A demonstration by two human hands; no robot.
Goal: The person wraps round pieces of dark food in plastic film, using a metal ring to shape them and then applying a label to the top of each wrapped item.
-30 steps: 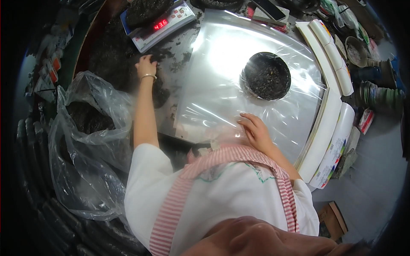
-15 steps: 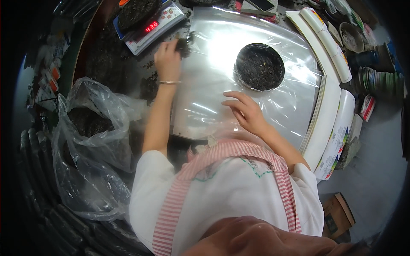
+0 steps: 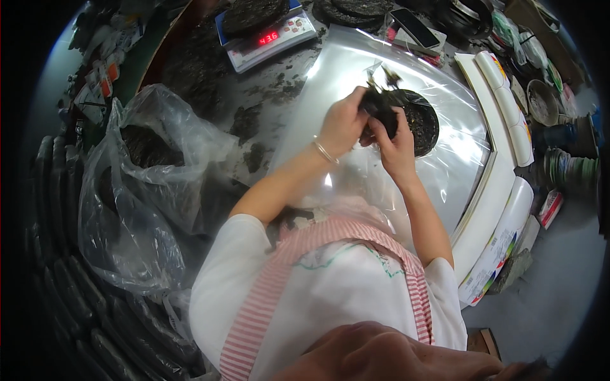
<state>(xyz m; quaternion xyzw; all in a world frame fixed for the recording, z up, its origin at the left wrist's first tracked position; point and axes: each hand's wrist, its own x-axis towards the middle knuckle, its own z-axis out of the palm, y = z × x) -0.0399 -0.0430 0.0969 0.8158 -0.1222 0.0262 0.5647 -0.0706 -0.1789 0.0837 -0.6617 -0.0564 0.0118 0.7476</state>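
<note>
A dark, flaky clump (image 3: 380, 109) that looks like dried seaweed is held between my two hands, over the left part of a round black mould (image 3: 434, 130) filled with the same dark material. My left hand (image 3: 344, 124) is closed on the clump's left side. My right hand (image 3: 397, 147) grips it from the right, thumb and fingers pressed in. Loose shreds stick up above my fingers. Beneath lies a shiny clear plastic sheet (image 3: 337, 73). My hands hide part of the mould.
A digital scale (image 3: 273, 41) bearing a dark round cake (image 3: 254, 16) stands at the far left. More dark cakes (image 3: 352, 9) and a phone (image 3: 414, 27) are at the back. A clear plastic bag (image 3: 136, 235) sits at left; white rolls (image 3: 502, 238) line the right.
My left hand has moved right from beside the scale, bringing the dark clump over the mould. My right hand has moved up and closed on the clump. The view has shifted.
</note>
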